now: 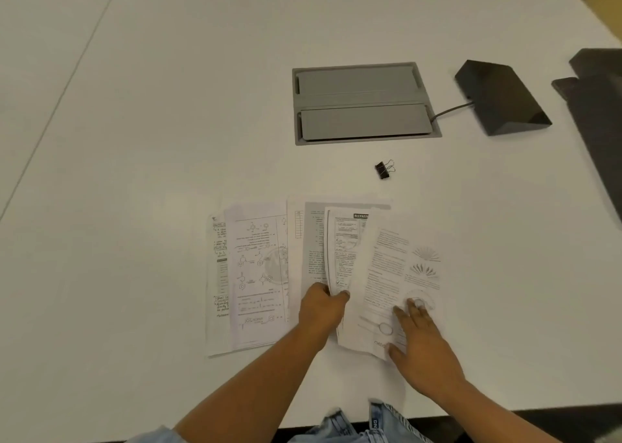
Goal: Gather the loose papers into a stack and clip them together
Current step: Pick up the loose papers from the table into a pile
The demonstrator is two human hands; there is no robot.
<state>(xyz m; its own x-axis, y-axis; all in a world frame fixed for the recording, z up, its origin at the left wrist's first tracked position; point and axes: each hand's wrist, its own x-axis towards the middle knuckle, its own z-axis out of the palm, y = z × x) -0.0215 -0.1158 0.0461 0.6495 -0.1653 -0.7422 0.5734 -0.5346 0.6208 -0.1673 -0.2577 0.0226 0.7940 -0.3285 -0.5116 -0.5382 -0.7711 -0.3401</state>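
Observation:
Several printed papers lie fanned out and overlapping on the white table near its front edge. A chemistry sheet [257,274] lies at the left of the spread. My left hand [321,309] pinches the lower edge of a middle sheet [341,250], lifting it. My right hand [420,341] rests flat, fingers spread, on the rightmost sheet [397,267], which sits at a slant. A black binder clip [383,170] lies alone on the table beyond the papers, apart from both hands.
A grey cable hatch [365,102] is set into the white table [151,122] behind the clip. A dark wedge-shaped device [503,97] with a cable stands to its right. A dark object [595,106] sits at the right edge. My jeans [353,425] show below the front edge.

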